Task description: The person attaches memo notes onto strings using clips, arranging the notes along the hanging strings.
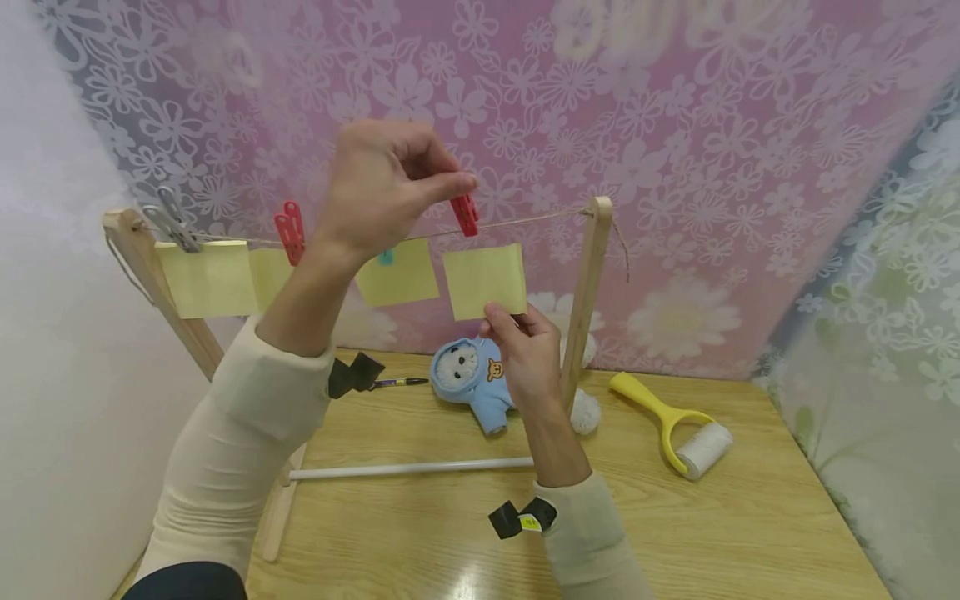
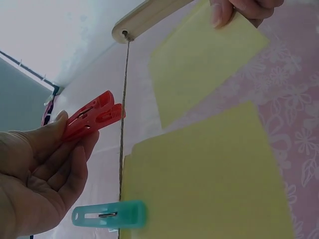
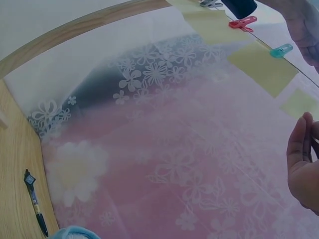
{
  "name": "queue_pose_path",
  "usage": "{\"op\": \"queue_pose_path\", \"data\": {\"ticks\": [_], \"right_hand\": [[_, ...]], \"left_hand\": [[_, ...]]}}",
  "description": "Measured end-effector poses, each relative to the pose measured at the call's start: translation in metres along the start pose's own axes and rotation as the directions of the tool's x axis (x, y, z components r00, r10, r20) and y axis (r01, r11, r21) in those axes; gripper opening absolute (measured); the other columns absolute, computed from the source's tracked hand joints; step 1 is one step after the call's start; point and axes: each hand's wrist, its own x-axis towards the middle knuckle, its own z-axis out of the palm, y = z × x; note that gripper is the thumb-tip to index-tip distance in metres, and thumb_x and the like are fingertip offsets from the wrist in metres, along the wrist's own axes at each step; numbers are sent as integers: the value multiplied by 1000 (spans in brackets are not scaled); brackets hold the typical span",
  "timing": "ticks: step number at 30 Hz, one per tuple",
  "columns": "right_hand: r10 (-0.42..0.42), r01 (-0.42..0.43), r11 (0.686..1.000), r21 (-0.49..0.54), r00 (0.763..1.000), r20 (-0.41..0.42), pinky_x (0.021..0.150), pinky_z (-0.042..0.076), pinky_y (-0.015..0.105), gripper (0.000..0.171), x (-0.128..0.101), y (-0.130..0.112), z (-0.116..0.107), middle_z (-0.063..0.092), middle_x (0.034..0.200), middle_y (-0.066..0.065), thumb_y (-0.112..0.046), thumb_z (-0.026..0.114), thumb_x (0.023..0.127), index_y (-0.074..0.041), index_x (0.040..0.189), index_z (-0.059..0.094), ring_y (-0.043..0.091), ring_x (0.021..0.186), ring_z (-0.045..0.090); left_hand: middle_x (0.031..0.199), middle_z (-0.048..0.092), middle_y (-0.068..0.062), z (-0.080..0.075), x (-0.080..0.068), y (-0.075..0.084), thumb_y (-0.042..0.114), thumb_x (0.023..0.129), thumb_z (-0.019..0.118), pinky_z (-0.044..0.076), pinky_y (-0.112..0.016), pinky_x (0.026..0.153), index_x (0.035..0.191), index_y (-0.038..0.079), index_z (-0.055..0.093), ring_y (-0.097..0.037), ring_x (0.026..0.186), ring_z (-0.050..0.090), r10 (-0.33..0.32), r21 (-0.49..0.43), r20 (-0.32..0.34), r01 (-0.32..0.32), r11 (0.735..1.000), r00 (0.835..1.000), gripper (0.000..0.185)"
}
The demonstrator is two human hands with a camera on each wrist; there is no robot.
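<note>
Between thumb and fingers, my left hand [image 1: 382, 187] pinches a red clothespin [image 1: 465, 215] by its handle end, its tip at the string [image 1: 536, 220]. Lower down, my right hand [image 1: 528, 358] pinches the bottom edge of a yellow paper square [image 1: 486, 282], which hangs just under the string. To its left, a teal clothespin [image 2: 109, 214] clips another yellow paper [image 2: 209, 179] to the string. Farther left, a second red clothespin [image 1: 290, 233] and a grey clothespin [image 1: 176, 223] hold more yellow papers [image 1: 210, 279], partly hidden by my left forearm.
A wooden frame post [image 1: 587, 292] carries the string's right end; a white rod [image 1: 412, 468] runs low across the frame. Behind it lie a plush toy in a blue hoodie [image 1: 491, 400] and a pen [image 1: 401, 382]. A yellow-handled lint roller [image 1: 663, 412] rests on the table [image 1: 780, 500] at right.
</note>
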Motion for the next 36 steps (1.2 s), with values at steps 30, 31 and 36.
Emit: {"op": "queue_pose_path", "data": {"ticks": [30, 31, 36], "right_hand": [[17, -17, 1000, 20, 1000, 20, 64, 46, 23, 6, 6, -4, 19, 59, 73, 6, -1, 60, 82, -3, 86, 64, 14, 63, 56], [18, -19, 1000, 20, 1000, 20, 64, 46, 23, 6, 7, -4, 19, 59, 73, 7, -1, 60, 82, -3, 86, 64, 14, 63, 56], [26, -26, 1000, 17, 1000, 5, 64, 47, 23, 6, 7, -4, 18, 59, 72, 7, -1, 60, 82, -3, 85, 64, 14, 63, 56]], "left_hand": [[72, 65, -1, 8, 4, -11, 20, 72, 73, 44, -21, 57, 71, 6, 67, -8, 60, 58, -48, 207, 117, 23, 978, 992, 15], [72, 65, 0, 8, 4, -11, 22, 72, 73, 44, -21, 58, 73, 7, 67, -7, 60, 58, -52, 227, 132, 20, 974, 990, 16], [77, 65, 2, 8, 5, -9, 28, 73, 71, 44, -21, 62, 80, 9, 68, -6, 66, 59, -90, 310, 215, 20, 950, 972, 20]]}}
